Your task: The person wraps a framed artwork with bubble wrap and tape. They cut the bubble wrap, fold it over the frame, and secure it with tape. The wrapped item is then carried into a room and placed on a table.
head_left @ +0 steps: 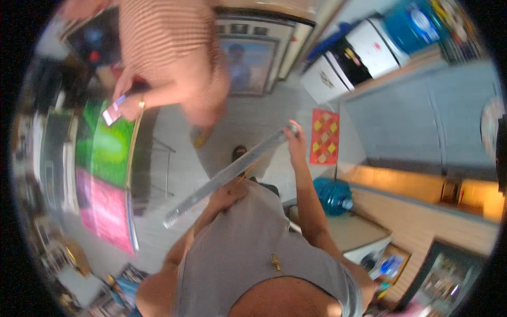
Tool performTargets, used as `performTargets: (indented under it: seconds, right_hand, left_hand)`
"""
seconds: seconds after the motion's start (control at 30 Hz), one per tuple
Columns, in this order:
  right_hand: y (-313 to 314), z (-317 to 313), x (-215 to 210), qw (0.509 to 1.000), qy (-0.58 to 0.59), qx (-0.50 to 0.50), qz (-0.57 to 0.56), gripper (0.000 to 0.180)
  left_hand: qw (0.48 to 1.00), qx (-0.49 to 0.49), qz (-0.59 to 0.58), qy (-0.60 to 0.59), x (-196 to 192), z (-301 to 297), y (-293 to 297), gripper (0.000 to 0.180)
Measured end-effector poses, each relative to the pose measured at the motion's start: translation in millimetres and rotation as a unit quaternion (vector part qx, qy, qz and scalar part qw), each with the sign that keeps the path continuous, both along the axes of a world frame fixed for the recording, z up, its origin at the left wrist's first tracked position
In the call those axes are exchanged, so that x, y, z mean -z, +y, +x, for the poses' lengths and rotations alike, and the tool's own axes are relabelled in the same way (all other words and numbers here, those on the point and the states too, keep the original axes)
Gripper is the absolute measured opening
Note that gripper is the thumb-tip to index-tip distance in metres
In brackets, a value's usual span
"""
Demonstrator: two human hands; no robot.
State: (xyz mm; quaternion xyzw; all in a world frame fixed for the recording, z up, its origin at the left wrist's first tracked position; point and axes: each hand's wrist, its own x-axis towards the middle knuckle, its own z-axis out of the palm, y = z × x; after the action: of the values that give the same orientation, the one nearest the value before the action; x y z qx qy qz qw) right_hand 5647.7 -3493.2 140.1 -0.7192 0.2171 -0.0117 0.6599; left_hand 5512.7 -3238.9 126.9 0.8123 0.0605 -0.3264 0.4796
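A long, narrow roll in clear, shiny wrapping (224,175) slants across in front of my body, its upper end to the right. My right hand (296,138) is closed around that upper end. Beneath the middle of the roll, close to my grey shirt, my left hand (228,196) is curled shut. A thin yellow-orange strip (246,175) sticks out by its fingers. What the strip is, and whether this hand also touches the roll, I cannot make out.
Another person (169,58) in a striped top stands ahead on the left, holding a phone (113,113). Green and pink sheets (108,201) lie on the left. A red patterned mat (325,136) is on the floor. At right are a blue water jug (331,196) and a counter (364,232).
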Motion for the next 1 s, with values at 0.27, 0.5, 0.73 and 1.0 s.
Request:
performTargets:
  seconds: [0.27, 0.5, 0.73, 1.0]
  right_hand:
    - [-50.8, 47.4, 52.6, 0.99, 0.019, 0.047, 0.132, 0.059]
    - [-78.7, 132.2, 52.1, 0.986, 0.019, -0.145, -0.077, 0.046]
    - [-78.9, 198.1, 54.1, 0.758, -0.193, -0.452, -0.43, 0.016]
    - [-24.7, 197.2, 25.8, 0.686, -0.157, -0.656, -0.273, 0.015]
  left_hand:
    - [0.997, 0.036, 0.068, -0.031, -36.8, 77.5, -58.6, 0.069]
    - [0.975, -0.218, 0.047, -0.014, -0.7, 97.5, -107.5, 0.063]
    - [0.928, -0.367, 0.022, 0.057, 1.8, 112.6, -145.5, 0.064]
    - [0.921, -0.384, 0.053, 0.034, 22.7, 124.7, -147.6, 0.072]
